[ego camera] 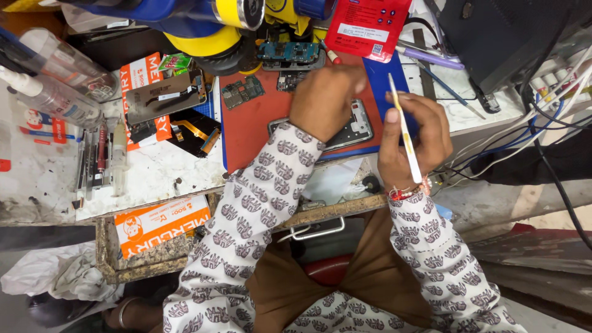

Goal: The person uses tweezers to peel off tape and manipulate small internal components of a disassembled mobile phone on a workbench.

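My left hand [324, 98] rests fisted on an opened phone frame [354, 129] that lies on a red mat [253, 123]; the hand hides most of the phone's upper part. To its right, my right hand [413, 139] grips a thin white and yellow stick tool [404, 129], held nearly upright with its tip above the blue mat [385, 83]. The tool's tip is apart from the phone. Both arms wear patterned white sleeves.
Small circuit boards [242, 91] lie at the mat's far edge. Orange boxes [143, 92], a black phone part with a flex cable [194, 132], tweezers and a syringe [117, 154] sit left. Clear bottles [52, 98] stand far left. Cables [542, 123] trail right. A red packet [367, 28] hangs behind.
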